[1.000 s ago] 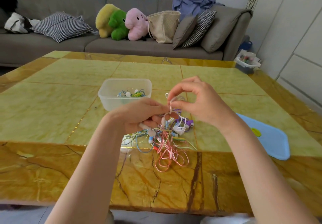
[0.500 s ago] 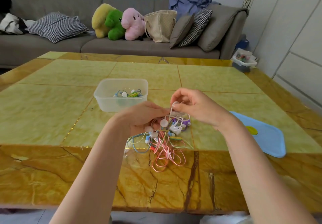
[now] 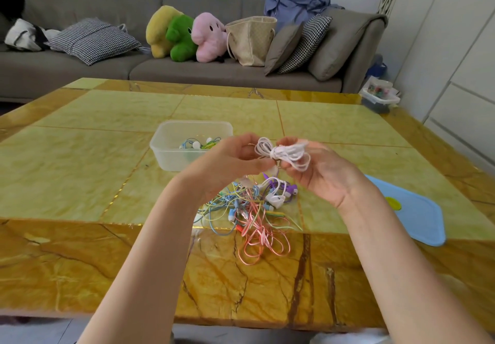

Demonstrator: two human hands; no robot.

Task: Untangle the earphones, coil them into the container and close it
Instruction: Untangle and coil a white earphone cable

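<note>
Against the frame half a second before, both hands have risen from the heap to the middle of the frame, and a wound white earphone bundle (image 3: pixel 282 153) that was down among the cables is now lifted clear of them.

The marble table (image 3: pixel 80 172) fills the lower two thirds of the picture, its near edge running along the bottom and its far edge meeting the grey sofa (image 3: pixel 214 76) across the top. Broad bare tabletop lies at left and at upper right; the lower centre, in front of the heap, is also open.

The blue lid (image 3: pixel 420 218) lies flat at right centre, near the table's right edge, apart from everything else. The clear container (image 3: pixel 171 153) sits left of centre, lidless, with a few earphones already inside; the left hand partly covers its near right corner.

The loose earphone tangle (image 3: pixel 251 209) of pink, blue, green and purple cables lies below the hands, trailing toward the near edge.

The left hand (image 3: pixel 230 161) pinches the bundle's left loops with curled fingers; the right hand (image 3: pixel 321 172), palm up, grips its right loops and waist.
</note>
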